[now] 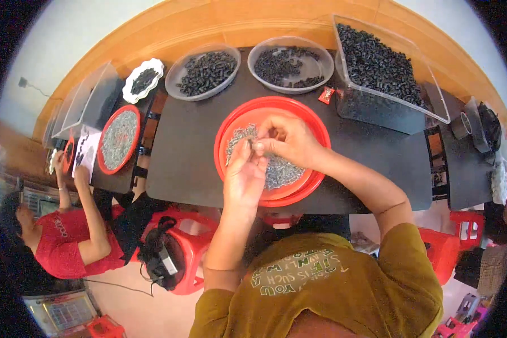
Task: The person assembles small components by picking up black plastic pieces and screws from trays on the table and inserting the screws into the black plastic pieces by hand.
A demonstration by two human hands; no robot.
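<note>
My left hand (247, 172) and my right hand (293, 142) meet over a round red tray (316, 119) on the dark table. Both are closed, with thumbs and fingertips pinched together at one spot. A small dark bit shows between the fingertips, too small and covered to name. Beneath my hands, many small silvery metal pieces (283, 174) lie in the tray, heaped at its left and lower right. My right fingers and left palm hide part of the heap.
Two clear bowls (290, 89) of short black cylindrical parts stand behind the tray. A clear bin (380, 94) of similar parts is at the back right, beside a small red packet (326, 95). At left, a person in red (73, 242) works beside another red tray (136, 147).
</note>
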